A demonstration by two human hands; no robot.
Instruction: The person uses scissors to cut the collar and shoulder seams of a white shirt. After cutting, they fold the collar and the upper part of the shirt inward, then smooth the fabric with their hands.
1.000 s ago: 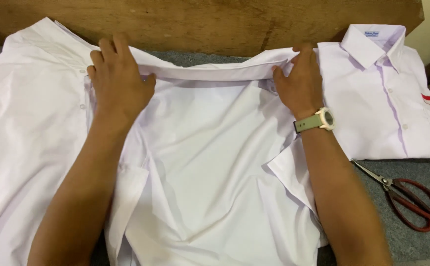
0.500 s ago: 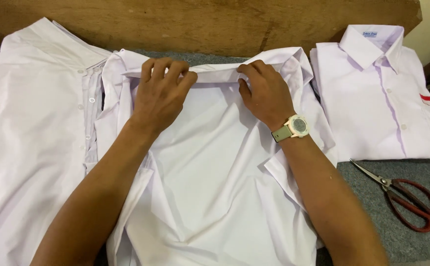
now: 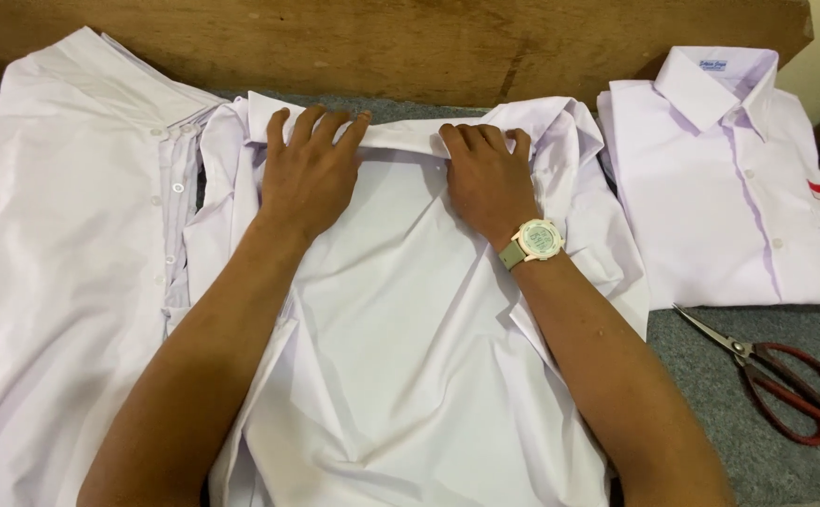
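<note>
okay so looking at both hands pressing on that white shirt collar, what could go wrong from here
1. The shirt body below the left hand and right hand lies rumpled; pressing the collar flat may set those creases in.
2. The unfolded shirt at left overlaps its edge, so the two could drag together.
3. The scissors lie open-bladed by the right forearm; a sideways sweep could catch them.

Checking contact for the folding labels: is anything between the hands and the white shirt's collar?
Nothing visible. The left hand and right hand both lie flat on the white shirt, fingertips on its collar. The scissors and the folded shirt lie off to the right, apart from both hands.
</note>
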